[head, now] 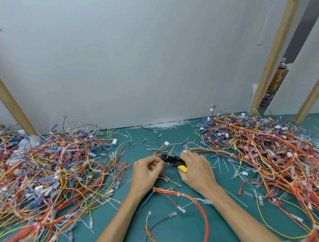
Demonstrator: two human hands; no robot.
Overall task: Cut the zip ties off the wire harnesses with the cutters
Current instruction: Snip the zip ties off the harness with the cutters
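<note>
**Forearms on the mat, cutters at a harness**

Forearms come in from the bottom edge, both bare, resting over a green mat [134, 139]. Between them lies a loose orange-and-red wire loop [199, 204], with a white zip tie [178, 194] round its bundled part and clear-sleeved terminals at the wire ends.

Writing: only one label in view, on an orange-and-yellow can [278, 75] behind the right wooden post [273, 51]. Too blurred to read.

Grip, left hand [148, 172]: fingers curled in, thumb and fingertips pinching a few thin yellow and red wires of the harness [161, 151] in the middle of the mat. The pinch sits right at the nose of the cutters.

Grip, right hand [196, 171]: wrapped over the cutters [172, 160], palm down. One yellow handle [182, 168] shows below the thumb; the rest of the handles are hidden under the hand. Black head points left, touching or nearly touching the left fingertips. Cannot tell whether the jaws are apart or closed, nor whether a tie sits between them.

The harness runs on past the hands to a white connector [166, 143].

Surroundings: large tangled left pile [48, 170] of harnesses, a second right pile [264, 144], well apart, hands between them. Cut white ties [166, 124] heaped along the foot of a pale wall panel [153, 57]; more lie scattered on the mat.
</note>
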